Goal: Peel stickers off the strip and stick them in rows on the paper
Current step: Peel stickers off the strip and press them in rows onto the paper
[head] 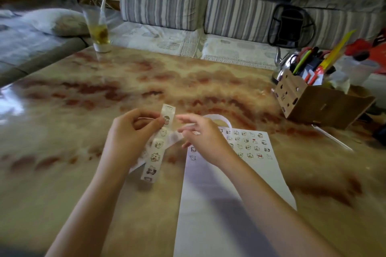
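A glossy marbled brown-and-cream table point(104, 94) was spread beneath everything, and a white rectangular sheet of paper point(219, 204) was laid flat on it, its far end already covered with several rows of small cartoon stickers point(250, 146). A long, narrow, translucent sticker strip point(157, 146) was held upright above the table, just left of the paper, pinched near its top between the curled fingers of the left hand point(129, 133). The right hand point(200, 140) was kept beside it, fingers loosely spread toward the strip's edge; whether anything was gripped could not be told. A sticker might be torn or creased if peeled carelessly, or a row skewed if placed crookedly.
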Tool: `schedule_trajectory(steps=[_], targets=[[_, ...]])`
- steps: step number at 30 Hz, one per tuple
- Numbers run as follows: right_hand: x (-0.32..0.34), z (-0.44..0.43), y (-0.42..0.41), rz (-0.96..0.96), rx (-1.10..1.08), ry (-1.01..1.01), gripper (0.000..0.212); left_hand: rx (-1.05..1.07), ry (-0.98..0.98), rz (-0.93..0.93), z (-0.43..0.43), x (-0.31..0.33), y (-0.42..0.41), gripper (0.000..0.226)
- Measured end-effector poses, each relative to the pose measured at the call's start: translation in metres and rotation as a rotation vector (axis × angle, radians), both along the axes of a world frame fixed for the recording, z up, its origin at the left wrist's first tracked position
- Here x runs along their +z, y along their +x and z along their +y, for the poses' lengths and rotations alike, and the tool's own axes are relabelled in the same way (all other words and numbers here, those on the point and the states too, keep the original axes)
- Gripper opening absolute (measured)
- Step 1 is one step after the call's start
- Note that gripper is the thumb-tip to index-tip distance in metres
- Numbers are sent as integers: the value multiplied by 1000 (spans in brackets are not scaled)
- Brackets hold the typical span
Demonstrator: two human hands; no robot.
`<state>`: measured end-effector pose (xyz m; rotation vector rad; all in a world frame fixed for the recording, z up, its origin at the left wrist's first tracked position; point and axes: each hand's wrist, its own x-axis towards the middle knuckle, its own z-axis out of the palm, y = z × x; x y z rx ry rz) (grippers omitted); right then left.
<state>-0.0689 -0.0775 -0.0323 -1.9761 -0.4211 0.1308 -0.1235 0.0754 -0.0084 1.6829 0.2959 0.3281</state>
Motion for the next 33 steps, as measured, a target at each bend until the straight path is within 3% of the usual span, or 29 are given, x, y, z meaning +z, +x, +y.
schedule_trajectory(steps=[2,4,9,19,33], targets=[[7,-11,-11,17,-74,200,23,-29,16,-13,-5,0,0,8],[14,-18,-22,66,-114,350,17,-67,37,-16,-11,0,-2,8],[25,-18,-32,75,-185,484,9,-177,26,4,-26,-3,-4,5],[19,-22,-42,-20,-208,373,9,-283,-104,31,-20,2,-5,16],[17,-21,-49,-240,-233,280,6,-308,-174,53,-27,3,-8,13]])
